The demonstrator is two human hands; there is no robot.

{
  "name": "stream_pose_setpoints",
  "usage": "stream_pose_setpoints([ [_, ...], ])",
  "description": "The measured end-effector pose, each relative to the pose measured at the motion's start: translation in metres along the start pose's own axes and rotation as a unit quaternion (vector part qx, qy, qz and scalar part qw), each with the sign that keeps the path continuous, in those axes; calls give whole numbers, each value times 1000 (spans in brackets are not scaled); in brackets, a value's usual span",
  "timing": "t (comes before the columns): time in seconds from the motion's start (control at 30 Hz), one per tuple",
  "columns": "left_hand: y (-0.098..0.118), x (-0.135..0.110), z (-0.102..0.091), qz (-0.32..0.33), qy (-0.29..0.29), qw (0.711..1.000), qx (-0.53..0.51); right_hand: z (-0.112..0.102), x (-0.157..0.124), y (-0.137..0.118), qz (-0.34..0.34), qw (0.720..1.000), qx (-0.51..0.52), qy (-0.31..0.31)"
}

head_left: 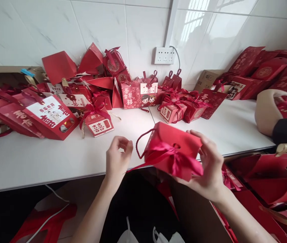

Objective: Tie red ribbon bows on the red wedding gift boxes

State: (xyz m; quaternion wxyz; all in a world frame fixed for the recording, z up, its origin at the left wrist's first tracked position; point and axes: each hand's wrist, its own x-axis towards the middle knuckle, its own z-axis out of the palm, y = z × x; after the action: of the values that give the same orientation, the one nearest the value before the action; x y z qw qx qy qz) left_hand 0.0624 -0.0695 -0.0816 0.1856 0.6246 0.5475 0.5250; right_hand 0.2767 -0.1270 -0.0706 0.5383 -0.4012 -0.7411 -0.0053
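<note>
My right hand (210,165) grips a red gift box (170,138) from its right side, tilted above the table's front edge. A pink-red satin ribbon bow (177,158) is tied on its front, and a dark red cord handle (138,145) loops out at its left. One thin ribbon tail runs left from the bow towards my left hand (119,153). That hand is beside the box, its fingers curled and the thumb close to the forefinger; whatever it may hold is hidden. On the table behind it sits a small bowed box (99,121) with a white label.
Red gift bags (52,116) and boxes crowd the back of the white table (57,162). A socket strip (164,55) is on the tiled wall. More red boxes (272,179) fill the lower right. Other people's arms show at the left edge and right (263,111).
</note>
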Motion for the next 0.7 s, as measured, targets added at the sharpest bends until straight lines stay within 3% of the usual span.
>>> stream_pose_setpoints([
  [0.1,-13,2,33,157,-145,976,41,-16,-10,8,160,981,53,96],
  [0.2,-18,-5,60,294,-264,910,122,-33,-18,14,291,921,228,123],
  [0.33,-26,-9,72,326,-305,861,243,-53,-27,13,406,801,419,135],
  [0.4,-31,-9,72,339,-299,855,253,-59,-33,11,427,775,447,130],
  [0.63,-33,-6,71,348,-290,852,264,-58,-47,13,430,789,421,122],
  [0.7,-32,-5,71,341,-303,848,270,-60,-50,14,425,825,352,126],
])
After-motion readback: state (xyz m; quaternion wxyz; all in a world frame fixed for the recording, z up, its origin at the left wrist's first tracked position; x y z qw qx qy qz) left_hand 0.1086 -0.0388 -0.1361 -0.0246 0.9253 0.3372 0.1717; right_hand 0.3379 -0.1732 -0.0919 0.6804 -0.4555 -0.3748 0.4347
